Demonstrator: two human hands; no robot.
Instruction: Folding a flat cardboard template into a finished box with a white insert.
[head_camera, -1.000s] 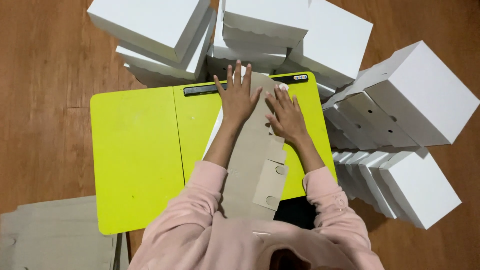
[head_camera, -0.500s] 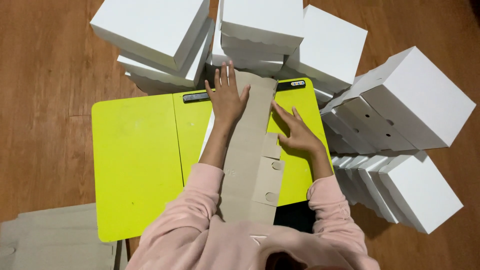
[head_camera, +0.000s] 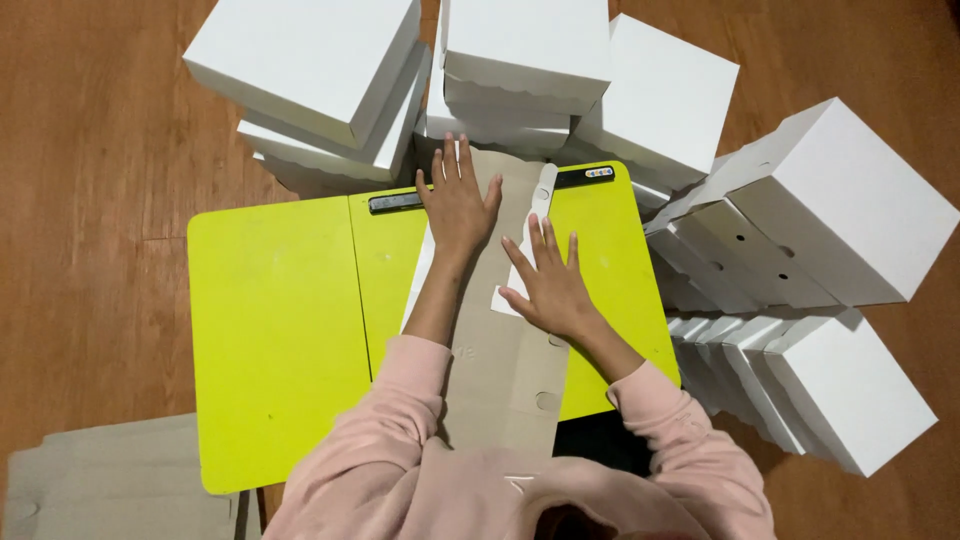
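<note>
— What lay around you?

— A wooden floor (head_camera: 100, 150), with white boxes (head_camera: 520, 45) stacked beyond and to the right of your yellow-green desk (head_camera: 280, 330). More flat grey cardboard (head_camera: 110, 480) sat at the desk's near left corner.

— And on the desk?

— A long grey-brown cardboard blank (head_camera: 505, 370) ran from your lap to the far edge, one white flap (head_camera: 530, 235) folded over.

— My hands?

— Both were spread flat, pinching nothing. Your left hand (head_camera: 458, 200) pressed the blank's far end; your right hand (head_camera: 548, 285) pressed the flap just beside it.

White boxes (head_camera: 310, 60), wooden floor (head_camera: 90, 150)
</note>
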